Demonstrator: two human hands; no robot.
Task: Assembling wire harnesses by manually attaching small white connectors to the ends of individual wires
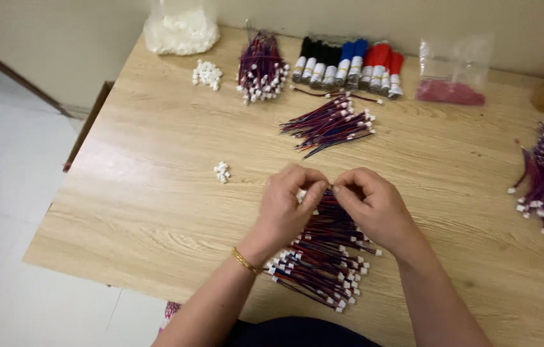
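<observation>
1. the left hand [288, 205] and the right hand [374, 205] meet fingertip to fingertip over the middle of the pale wood-grain bench [143, 212], just above the far end of a heap of thin red-and-blue wire leads with small white plastic plugs [323, 266].
2. each grip is closed in a pinch: thumb and forefinger of both hands are pressed together on something very small between them. it looks like a white plug end on the left side and a wire end on the right, but the piece itself is mostly hidden.
3. the pinched piece sits in the narrow gap between the two hands, so neither hand is nearer; its short axis of joining seems to run left to right, from one pinch to the other.
4. the heap under the wrists lies with its long axis running away from the person, plugs mostly at the near end.
5. a small cluster of loose white plastic plugs [222, 171] lies to the left, nearer the left hand (well apart from the right).
6. a second fan of red-and-blue leads [329, 123] lies farther back.
</observation>
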